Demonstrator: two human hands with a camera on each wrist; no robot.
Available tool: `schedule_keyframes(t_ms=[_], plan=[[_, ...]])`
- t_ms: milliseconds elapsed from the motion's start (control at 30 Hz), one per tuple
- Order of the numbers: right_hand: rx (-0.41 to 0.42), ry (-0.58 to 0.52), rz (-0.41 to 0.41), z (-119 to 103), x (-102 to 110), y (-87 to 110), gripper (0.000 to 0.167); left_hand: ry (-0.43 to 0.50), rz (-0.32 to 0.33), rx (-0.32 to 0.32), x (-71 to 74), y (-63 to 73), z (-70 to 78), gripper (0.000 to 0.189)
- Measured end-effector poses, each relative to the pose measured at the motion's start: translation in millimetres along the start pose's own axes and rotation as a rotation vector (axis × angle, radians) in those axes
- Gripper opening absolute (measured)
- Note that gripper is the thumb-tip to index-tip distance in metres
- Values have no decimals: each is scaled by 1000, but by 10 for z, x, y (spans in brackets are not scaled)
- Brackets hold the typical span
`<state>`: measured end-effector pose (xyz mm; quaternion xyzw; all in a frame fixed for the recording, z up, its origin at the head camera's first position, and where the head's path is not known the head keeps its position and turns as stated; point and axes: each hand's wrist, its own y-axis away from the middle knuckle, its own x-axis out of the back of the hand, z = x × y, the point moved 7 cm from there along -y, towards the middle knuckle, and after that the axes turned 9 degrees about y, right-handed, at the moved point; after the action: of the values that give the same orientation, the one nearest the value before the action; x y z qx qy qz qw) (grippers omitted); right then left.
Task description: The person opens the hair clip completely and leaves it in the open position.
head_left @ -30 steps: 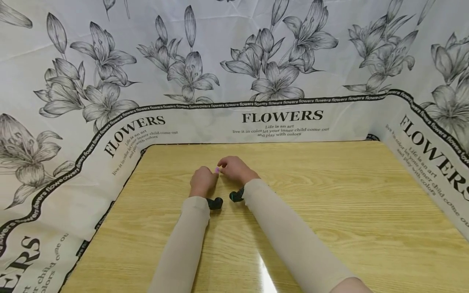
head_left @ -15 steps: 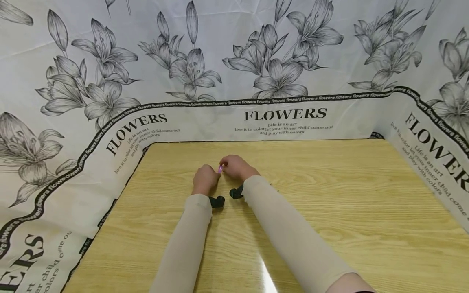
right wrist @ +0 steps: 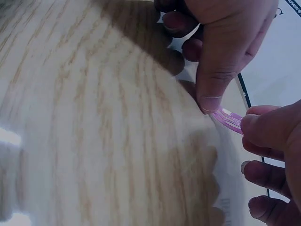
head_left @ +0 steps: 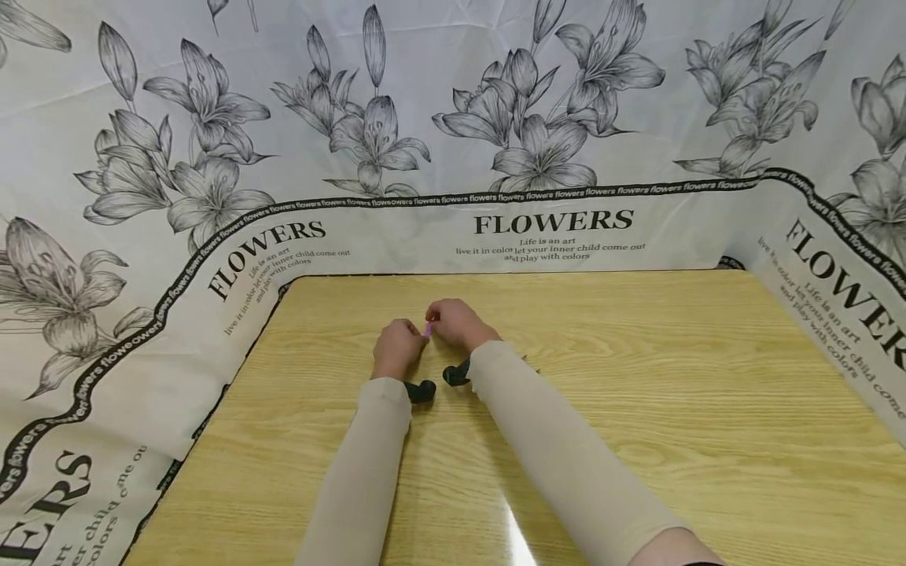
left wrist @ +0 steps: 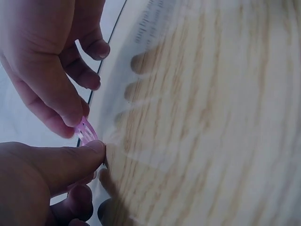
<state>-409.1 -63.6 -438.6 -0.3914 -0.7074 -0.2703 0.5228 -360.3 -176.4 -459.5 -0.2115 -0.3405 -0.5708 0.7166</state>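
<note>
A small pink snap hair clip (head_left: 428, 328) is stretched between both hands just above the table. In the right wrist view the hair clip (right wrist: 229, 119) looks slim, curved and slotted. My left hand (head_left: 398, 346) pinches one end between thumb and forefinger. At the other end, the thumb and forefinger of my right hand (head_left: 458, 324) pinch it too. The left wrist view shows the hair clip (left wrist: 86, 133) partly covered by fingertips at both ends. The remaining fingers of the right hand are loosely bent.
A glossy wood-grain table (head_left: 637, 409) lies below the hands. A white flower-printed cloth (head_left: 396, 236) hangs behind it and along both sides. Dark camera mounts (head_left: 421, 391) are worn at the wrists.
The hands stay together and shift very slightly right in the head view, with the view itself moving a little. The hair clip turns slightly between the fingers and remains held at both ends.
</note>
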Motion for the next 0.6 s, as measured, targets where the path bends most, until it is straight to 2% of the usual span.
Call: schedule_keyframes(t_ms=[167,367,467,600], plan=[[-24,-33,10,34,47,35,8,3,7,-13,17,45,31,24],[-25,-80,21,94,82,52,4,15,7,-30,50,78,70,20],[-35,-108,22,138,93,79,4,43,-8,-56,27,78,67,17],[-52,-125,26,193,136,118,7,119,-5,-122,2,62,68,17]])
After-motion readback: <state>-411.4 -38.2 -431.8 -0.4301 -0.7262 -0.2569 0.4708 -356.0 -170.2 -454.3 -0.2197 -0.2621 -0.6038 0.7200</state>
